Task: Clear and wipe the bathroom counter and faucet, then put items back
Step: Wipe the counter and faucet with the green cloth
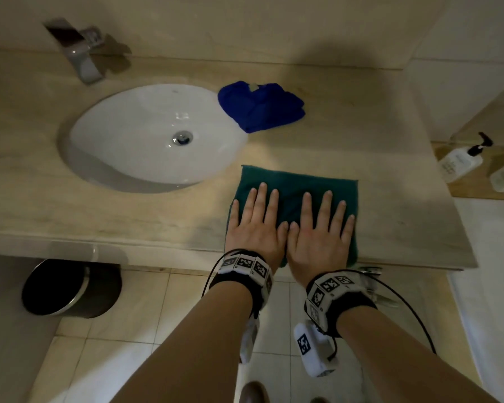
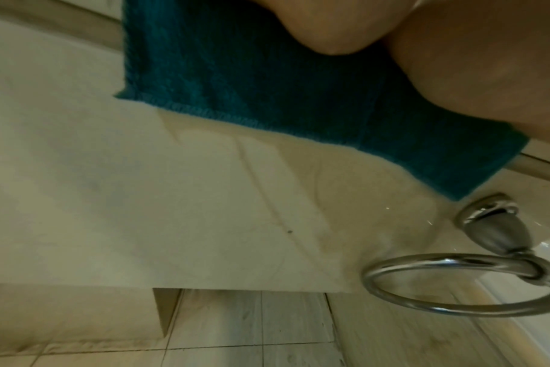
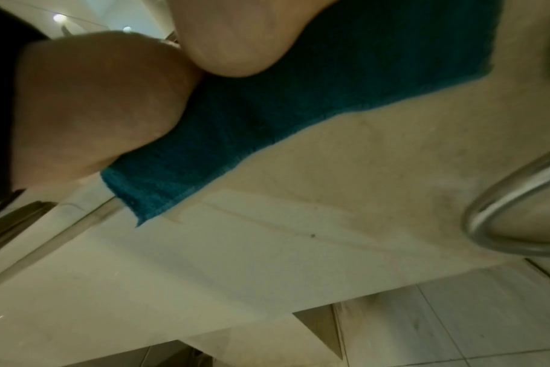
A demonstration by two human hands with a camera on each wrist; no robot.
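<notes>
Two hands, left hand (image 1: pixel 256 225) and right hand (image 1: pixel 320 234), press one green cloth (image 1: pixel 297 181).

Counted two cloths: one green cloth (image 1: pixel 297 184) flat under the fingers (image 1: pixel 262 199), one blue cloth (image 1: pixel 259 107) crumpled well beyond the fingertips. Counted two hands, left hand (image 1: pixel 256 228) and right hand (image 1: pixel 320 237), ten fingers spread. One sink (image 1: pixel 122 158) and one faucet (image 1: pixel 85 56), both left of the fingers. Two bottles (image 1: pixel 460 162) far right of them. One bin (image 1: pixel 70 287) below. One towel ring (image 2: pixel 462 285).
</notes>
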